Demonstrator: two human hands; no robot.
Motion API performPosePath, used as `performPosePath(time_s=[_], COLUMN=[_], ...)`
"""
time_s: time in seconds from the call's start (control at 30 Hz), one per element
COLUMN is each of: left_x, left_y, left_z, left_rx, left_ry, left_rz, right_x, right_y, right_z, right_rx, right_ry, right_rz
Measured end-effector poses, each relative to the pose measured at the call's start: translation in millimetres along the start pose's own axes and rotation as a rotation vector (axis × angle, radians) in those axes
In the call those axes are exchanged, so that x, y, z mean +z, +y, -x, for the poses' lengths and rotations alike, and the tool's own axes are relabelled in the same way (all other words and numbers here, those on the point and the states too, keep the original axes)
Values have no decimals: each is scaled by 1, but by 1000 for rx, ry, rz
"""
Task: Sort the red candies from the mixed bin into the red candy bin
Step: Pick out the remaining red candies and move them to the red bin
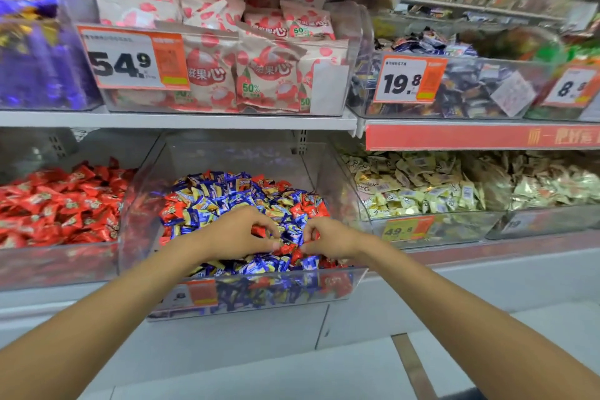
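head view, one entry per item.

- mixed bin (253,294): clear plastic, lower shelf, centre. heaped with blue, yellow and red wrapped pieces.
- red candies (303,204): scattered through that heap, mostly along its left and right edges and at the front by the hands.
- red candy bin (48,265): clear plastic, just beside the mixed bin on its left. filled with red wrappers only.
- left hand (240,234): over the front of the heap, fingers curled. a red candy (258,230) shows inside the curl, pinched between fingers and thumb.
- right hand (331,237): close beside the left, fingers curled down onto the heap, thumb tip against red wrappers. cannot tell whether it holds one.
- cream candy bin (431,230): right of the mixed bin, pale gold wrappers, orange tag reading 49.8.
- upper shelf (194,120): carries a clear bin of pink-and-white bags (259,75) with a price tag (130,58) reading 54.9.
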State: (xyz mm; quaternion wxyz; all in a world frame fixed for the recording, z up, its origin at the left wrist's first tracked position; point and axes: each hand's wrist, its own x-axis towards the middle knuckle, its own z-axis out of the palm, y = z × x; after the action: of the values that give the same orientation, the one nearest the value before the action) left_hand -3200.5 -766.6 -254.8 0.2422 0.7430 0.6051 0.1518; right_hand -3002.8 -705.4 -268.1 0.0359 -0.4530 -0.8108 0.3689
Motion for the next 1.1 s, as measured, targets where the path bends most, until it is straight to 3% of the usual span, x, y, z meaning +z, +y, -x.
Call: performPosePath(time_s=[0.13, 0.27, 0.5, 0.7, 0.83, 0.9, 1.0, 1.1], left_x=[7, 24, 3, -13, -19, -15, -4, -5], left_y=[9, 10, 2, -2, 0, 2, -4, -12], left_z=[-13, -26, -16, -1, 11, 13, 11, 8], left_rx=[41, 34, 18, 28, 69, 83, 34, 10], left_ry=[65, -4, 90, 103, 71, -22, -134, -87], left_rz=[21, -207, 223, 308, 235, 181, -89, -278], right_x=[-19, -23, -3, 6, -4, -10, -17, -18], right_y=[-4, -1, 6, 8, -2, -3, -4, -7], right_z=[9, 12, 1, -8, -4, -2, 2, 8], right_rx=[-9, 6, -44, -37, -68, -51, -16, -9], right_ry=[62, 62, -8, -34, 19, 53, 39, -10], right_rz=[-37, -131, 61, -32, -148, -191, -187, -164])
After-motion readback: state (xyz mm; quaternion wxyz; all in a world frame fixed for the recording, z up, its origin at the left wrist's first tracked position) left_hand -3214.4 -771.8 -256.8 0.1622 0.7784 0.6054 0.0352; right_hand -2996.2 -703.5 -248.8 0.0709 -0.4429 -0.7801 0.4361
